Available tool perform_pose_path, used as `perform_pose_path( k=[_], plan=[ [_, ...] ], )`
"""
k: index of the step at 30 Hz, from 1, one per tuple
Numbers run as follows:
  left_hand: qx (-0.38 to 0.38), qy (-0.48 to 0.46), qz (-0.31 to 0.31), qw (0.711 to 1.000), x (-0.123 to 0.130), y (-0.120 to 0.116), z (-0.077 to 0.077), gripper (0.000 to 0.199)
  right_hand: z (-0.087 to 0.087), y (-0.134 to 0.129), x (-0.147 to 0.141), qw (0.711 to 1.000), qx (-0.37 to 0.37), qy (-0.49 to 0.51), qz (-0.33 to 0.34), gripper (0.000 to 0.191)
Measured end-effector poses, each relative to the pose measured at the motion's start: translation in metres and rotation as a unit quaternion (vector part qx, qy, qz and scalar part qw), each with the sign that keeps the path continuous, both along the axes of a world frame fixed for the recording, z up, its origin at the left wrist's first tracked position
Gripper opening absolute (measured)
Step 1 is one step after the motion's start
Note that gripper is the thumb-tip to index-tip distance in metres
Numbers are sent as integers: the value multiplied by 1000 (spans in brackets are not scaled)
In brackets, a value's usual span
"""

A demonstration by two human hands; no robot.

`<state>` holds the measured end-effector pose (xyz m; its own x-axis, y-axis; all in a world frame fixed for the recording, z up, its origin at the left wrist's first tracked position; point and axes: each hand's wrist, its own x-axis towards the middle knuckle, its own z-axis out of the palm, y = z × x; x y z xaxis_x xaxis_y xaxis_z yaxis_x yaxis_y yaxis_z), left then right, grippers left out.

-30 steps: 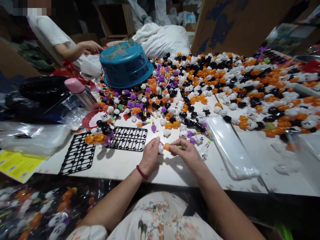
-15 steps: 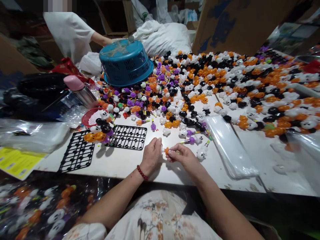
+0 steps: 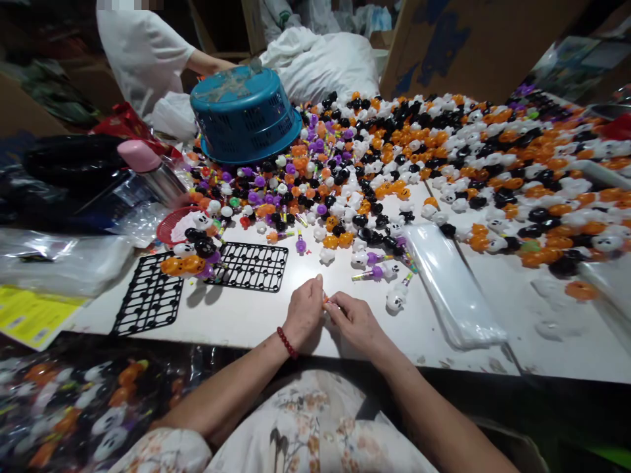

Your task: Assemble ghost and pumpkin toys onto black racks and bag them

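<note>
Above the near edge of the white table [image 3: 246, 322], my two hands meet. My left hand [image 3: 305, 312], red beads at its wrist, is closed round something its fingers hide. My right hand [image 3: 352, 322] pinches a small orange piece [image 3: 325, 300] against the left fingers; little of that piece shows. To the right lie a white ghost-head toy [image 3: 396, 299] and purple-and-white toy sticks [image 3: 375, 271]. A purple-topped stick [image 3: 300, 243] lies beyond my hands. Left of them, a cluster of toy heads [image 3: 190, 263] rests over black plastic grids [image 3: 254, 266].
A blue basket [image 3: 241, 125] sits upside down at the back left, near a person in a white shirt [image 3: 142, 59]. Piles of toy heads [image 3: 444, 138] cover the far table. Clear plastic bags [image 3: 451, 289] lie right; a pink-capped flask [image 3: 152, 171] leans left.
My hands have come closer together, and the orange piece that showed between them is now mostly hidden. The view has shifted slightly.
</note>
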<state>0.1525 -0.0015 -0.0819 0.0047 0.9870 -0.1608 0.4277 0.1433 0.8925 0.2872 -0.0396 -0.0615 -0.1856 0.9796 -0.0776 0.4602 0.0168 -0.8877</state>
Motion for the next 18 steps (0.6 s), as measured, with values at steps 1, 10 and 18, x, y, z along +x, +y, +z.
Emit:
perform_pose_path(
  k=[1,10,18],
  plan=[
    [-15,-12,5,1000,1,-1,-2,48,-3,-1,-2,1000,2,-1,-3,32],
    [75,21,-53,996,-9,7,8,37,-3,11,42,993,90,-62,-42,39],
    [154,219,-19,963,-30,102,12,25,-6,48,50,868,359,-315,-136,32]
  ],
)
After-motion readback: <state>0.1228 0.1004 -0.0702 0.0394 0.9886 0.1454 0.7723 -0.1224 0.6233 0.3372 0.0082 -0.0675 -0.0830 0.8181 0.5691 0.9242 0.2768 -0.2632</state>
